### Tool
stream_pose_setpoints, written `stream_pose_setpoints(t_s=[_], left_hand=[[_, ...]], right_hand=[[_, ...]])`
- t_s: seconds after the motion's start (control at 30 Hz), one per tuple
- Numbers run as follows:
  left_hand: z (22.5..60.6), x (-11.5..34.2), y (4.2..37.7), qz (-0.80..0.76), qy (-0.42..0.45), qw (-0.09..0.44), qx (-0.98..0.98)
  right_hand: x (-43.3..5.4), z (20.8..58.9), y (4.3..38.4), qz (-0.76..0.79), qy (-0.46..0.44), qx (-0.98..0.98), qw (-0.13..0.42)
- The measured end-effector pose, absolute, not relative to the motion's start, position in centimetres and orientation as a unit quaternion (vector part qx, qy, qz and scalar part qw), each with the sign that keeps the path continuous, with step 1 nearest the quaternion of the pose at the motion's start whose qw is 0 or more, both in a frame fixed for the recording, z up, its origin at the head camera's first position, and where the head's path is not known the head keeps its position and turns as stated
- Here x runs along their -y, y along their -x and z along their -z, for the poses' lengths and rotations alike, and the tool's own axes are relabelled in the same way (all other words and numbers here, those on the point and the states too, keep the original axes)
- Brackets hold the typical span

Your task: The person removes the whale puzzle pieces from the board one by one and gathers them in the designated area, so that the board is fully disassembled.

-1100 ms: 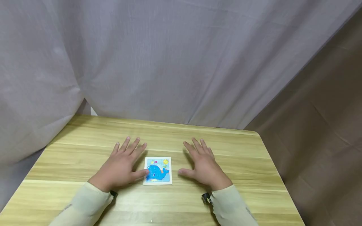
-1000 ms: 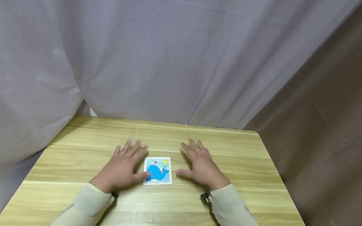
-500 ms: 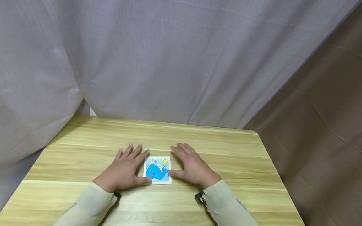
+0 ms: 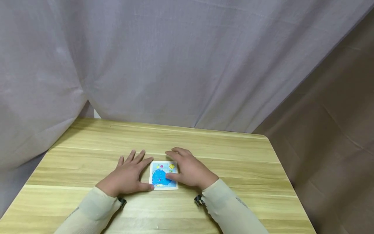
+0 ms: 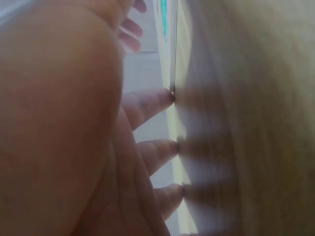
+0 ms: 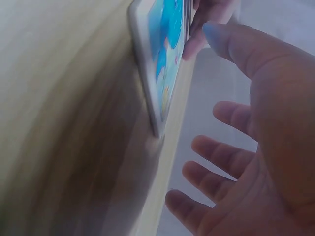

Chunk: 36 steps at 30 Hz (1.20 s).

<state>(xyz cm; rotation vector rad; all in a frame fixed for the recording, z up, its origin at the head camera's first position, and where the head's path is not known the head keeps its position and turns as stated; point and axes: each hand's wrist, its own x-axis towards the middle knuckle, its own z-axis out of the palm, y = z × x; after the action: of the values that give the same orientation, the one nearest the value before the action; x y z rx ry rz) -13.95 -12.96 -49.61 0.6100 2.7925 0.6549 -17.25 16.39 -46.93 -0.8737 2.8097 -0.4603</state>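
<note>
A square picture puzzle (image 4: 159,175) with a blue whale, a yellow sun and a pale frame lies flat on the table. My left hand (image 4: 128,175) is spread at its left side, with the thumb at the lower left corner and the index fingertip by the upper left corner. In the left wrist view a fingertip touches the edge of the puzzle. My right hand (image 4: 191,169) hovers over its right part, fingers loosely extended and apart from it in the right wrist view. The right thumb hides the whale's tail in the head view.
The wooden table (image 4: 233,156) has light grain and a rounded far right corner. Grey curtain (image 4: 175,65) hangs behind its far edge, and a brown curtain (image 4: 336,130) falls at the right. Dark straps show at both sleeve cuffs.
My right hand has moved left, from beside the puzzle to over its right part. My left thumb has slid down to the puzzle's lower left corner. The puzzle has stayed in place.
</note>
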Motion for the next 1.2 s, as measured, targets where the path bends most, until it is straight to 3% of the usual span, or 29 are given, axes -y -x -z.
stream_pose_setpoints(t_s=[0.5, 1.2], left_hand=[[48.9, 12.9, 14.6, -0.217, -0.21, 0.108, -0.947], [49.4, 13.0, 14.3, -0.224, -0.2, 0.105, -0.948]], right_hand=[[-12.6, 45.5, 18.6, 0.135, 0.337, -0.926, 0.102], [-8.9, 46.0, 19.7, 0.111, 0.297, -0.934, 0.165]])
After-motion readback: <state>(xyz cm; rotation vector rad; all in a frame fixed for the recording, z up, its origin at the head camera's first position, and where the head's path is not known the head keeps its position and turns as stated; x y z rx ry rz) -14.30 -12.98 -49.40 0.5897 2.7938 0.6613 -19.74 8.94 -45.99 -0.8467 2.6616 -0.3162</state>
